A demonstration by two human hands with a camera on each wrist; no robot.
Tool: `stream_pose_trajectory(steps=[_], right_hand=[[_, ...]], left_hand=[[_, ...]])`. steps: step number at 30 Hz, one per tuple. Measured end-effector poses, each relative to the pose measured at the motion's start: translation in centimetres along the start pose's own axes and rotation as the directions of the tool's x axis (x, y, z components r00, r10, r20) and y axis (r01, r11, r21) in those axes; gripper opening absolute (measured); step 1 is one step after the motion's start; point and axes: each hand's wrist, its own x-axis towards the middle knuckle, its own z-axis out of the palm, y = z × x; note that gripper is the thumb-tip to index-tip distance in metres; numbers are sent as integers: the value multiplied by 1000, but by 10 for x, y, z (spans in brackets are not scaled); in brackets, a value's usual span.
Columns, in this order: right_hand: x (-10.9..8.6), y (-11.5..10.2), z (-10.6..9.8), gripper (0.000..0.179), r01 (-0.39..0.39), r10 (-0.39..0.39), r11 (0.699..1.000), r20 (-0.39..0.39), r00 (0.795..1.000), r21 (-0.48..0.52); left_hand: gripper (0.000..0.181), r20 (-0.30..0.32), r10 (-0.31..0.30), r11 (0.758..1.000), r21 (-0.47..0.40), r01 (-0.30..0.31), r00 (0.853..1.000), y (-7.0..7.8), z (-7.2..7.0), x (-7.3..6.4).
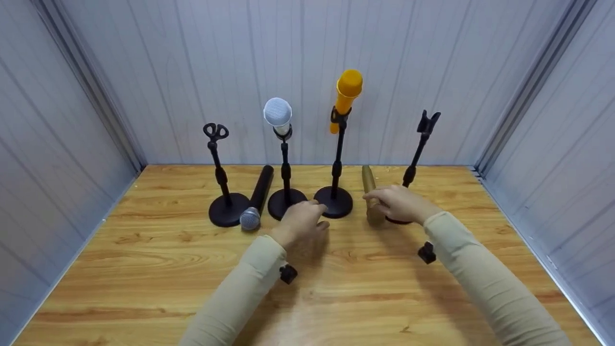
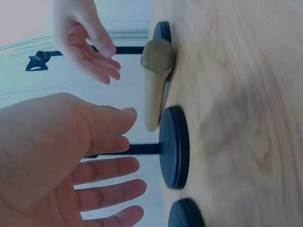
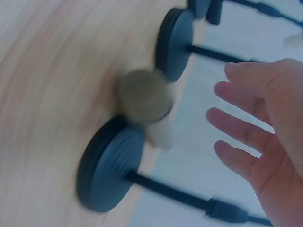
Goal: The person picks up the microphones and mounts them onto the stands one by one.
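Observation:
A gold microphone (image 1: 368, 177) lies on the table, its mesh head (image 3: 144, 96) toward the near side. Just above it hovers my right hand (image 1: 403, 203), fingers spread and slightly bent; the right wrist view shows a gap between them and the microphone. Beside the microphone, partly behind that hand, stands a black microphone stand (image 1: 416, 161) with a bare forked clip on top. My left hand (image 1: 301, 222) is in front of the two middle stands, fingers loosely extended, holding nothing. In the left wrist view its fingers (image 2: 111, 191) are apart from the stand base (image 2: 174, 146).
A white microphone (image 1: 277, 114) and a yellow microphone (image 1: 348, 89) sit in the clips of the middle stands. At left, a black microphone (image 1: 259, 194) with a silver head lies by another stand (image 1: 221, 178). Panelled walls (image 1: 206, 57) enclose the wooden table (image 1: 158, 283).

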Motion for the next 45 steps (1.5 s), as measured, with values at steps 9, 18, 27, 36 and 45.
stream_pose_trajectory(steps=[9,18,27,36,45], right_hand=[[-16,39,19,39,-41,35,996,-66,997,-80],[3,44,31,41,-52,28,966,-99,995,-251],[22,41,42,44,-42,53,904,13,999,-426],[24,39,45,41,-39,89,900,95,991,-434],[21,42,51,35,-11,40,924,67,997,-381]], left_hand=[[34,75,0,999,-33,2,997,23,23,18],[35,118,-58,998,9,57,991,21,37,27],[45,199,-145,985,118,123,969,22,45,31],[49,244,-164,985,100,143,956,24,43,31],[41,237,-156,985,114,132,959,23,44,30]])
